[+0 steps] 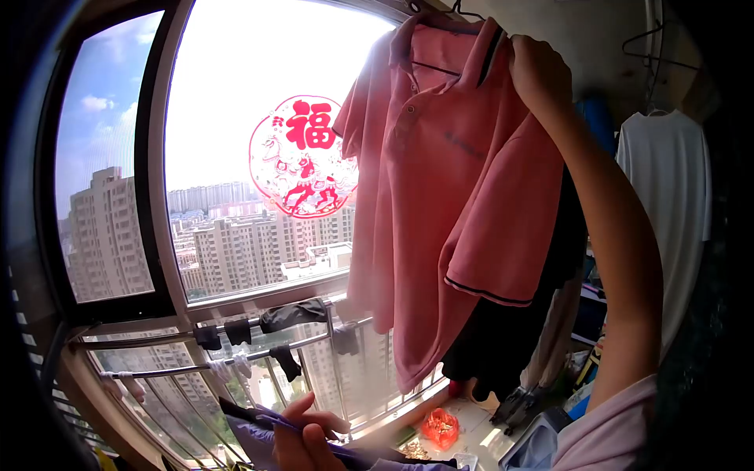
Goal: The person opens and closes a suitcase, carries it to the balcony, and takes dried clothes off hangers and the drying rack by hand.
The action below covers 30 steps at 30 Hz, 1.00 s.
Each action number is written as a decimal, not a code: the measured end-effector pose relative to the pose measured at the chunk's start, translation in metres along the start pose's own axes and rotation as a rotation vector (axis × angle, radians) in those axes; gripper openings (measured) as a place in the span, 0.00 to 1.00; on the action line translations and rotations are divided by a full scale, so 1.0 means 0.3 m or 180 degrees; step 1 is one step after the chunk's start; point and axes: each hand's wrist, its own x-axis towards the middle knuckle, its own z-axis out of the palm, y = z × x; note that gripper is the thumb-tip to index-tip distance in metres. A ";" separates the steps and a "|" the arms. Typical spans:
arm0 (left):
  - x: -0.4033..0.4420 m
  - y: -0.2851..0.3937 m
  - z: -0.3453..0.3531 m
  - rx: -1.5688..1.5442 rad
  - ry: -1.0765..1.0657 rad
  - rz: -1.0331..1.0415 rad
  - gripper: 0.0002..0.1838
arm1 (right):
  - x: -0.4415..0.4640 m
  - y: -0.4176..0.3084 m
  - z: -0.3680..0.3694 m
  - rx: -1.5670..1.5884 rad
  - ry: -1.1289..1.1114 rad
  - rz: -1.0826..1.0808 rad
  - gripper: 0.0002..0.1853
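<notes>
A pink polo shirt [463, 180] with dark-striped collar and cuffs hangs on a hanger [436, 68] at the upper middle. My right hand [542, 74] is raised to its shoulder beside the collar, fingers closed on the fabric. Low in the view, my left hand [308, 439] has its fingers curled around a purple and dark garment [250, 433]. A thin purple strip, perhaps part of a hanger, runs by these fingers. Much of that garment is cut off by the lower edge. Dark clothing [503, 337] hangs behind the polo shirt.
A window [220, 102] with a round red decoration [305, 157] fills the left. Small dark socks [237, 331] hang on the rail [306, 341] below. At right are a white shirt [664, 165] and a bare hanger [656, 51]. A red bag [440, 428] sits on the floor.
</notes>
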 end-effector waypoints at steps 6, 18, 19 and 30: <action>0.085 0.068 0.125 0.0892 0.0146 0.1164 0.21 | -0.363 -0.066 -0.335 0.1652 -0.0797 -0.0292 0.10; 0.149 0.090 0.303 0.0549 0.0766 -0.0276 0.26 | -0.909 -0.077 -0.603 0.3652 -0.2016 -0.1863 0.14; 0.154 0.085 0.290 0.0731 0.0752 -0.0327 0.25 | -0.896 -0.072 -0.584 0.3837 -0.2156 -0.2004 0.14; 0.133 0.128 0.255 0.0412 0.0560 -0.0758 0.23 | -0.106 0.361 0.291 -0.0095 0.0359 -0.0902 0.27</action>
